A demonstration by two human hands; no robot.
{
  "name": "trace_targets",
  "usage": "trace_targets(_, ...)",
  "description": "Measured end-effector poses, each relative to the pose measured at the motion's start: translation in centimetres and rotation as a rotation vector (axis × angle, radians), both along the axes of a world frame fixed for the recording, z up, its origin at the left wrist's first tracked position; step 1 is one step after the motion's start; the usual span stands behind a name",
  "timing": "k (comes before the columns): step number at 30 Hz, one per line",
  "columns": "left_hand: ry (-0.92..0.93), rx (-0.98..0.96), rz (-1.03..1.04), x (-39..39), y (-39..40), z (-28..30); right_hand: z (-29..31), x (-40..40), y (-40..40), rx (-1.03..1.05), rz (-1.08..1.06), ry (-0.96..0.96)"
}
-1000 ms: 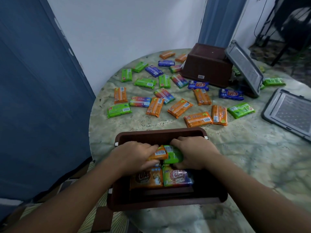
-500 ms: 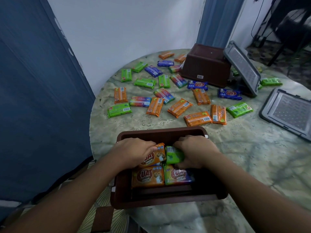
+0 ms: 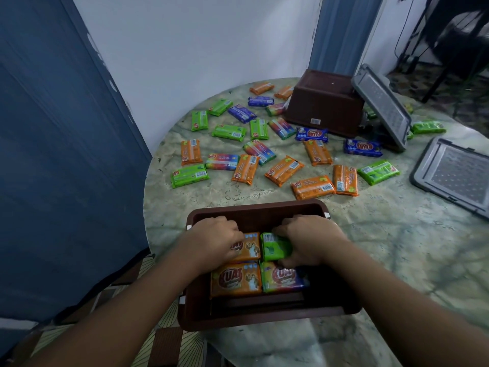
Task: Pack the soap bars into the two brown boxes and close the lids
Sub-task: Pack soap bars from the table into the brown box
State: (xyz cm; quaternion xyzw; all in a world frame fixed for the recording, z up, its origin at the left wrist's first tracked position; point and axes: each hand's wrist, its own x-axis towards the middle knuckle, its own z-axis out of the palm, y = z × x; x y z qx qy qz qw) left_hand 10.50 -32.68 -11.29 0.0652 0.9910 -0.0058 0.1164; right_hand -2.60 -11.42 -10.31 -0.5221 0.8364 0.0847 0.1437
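Both hands are down inside the near open brown plastic box at the table's front edge. The left hand presses fingers-down on an orange-wrapped soap bar in the back row, and whether those fingers curl round it I cannot tell from here. The right hand grips a green-wrapped soap bar, thumb and fingers round its end, seating it just beside the orange one. In front of them lie two bars already flat: another orange bar and a multicoloured-wrapped bar, touching side by side.

Plenty left: loose wrapped bars in orange, green and blue are scattered across the round marbled table. The second brown box sits upturned at the far side with a grey lid leaning against it, another grey lid flat at right.

These bars look stiff, compact and fairly light, but that glossy wrapper will likely be slick. Best pinched across the short width, on the long edges, then slid flat against a neighbour.
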Motion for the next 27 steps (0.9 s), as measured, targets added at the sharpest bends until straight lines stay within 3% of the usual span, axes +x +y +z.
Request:
trace_targets(6,-0.086,-0.132,-0.069,-0.2,0.3,0.6,0.0,0.0,0.0,0.031,-0.023,-0.022)
trace_targets(13,-0.138,-0.015,0.041,-0.1,0.3,0.6,0.8,-0.3,0.2,-0.035,-0.150,-0.216)
trace_targets(23,-0.135,-0.016,0.064,-0.3,0.4,0.8,0.3,-1.2,-0.4,-0.122,-0.175,-0.285)
trace_targets(27,-0.139,-0.013,0.067,-0.3,0.4,0.8,0.0,-1.2,-0.6,-0.050,-0.112,-0.224)
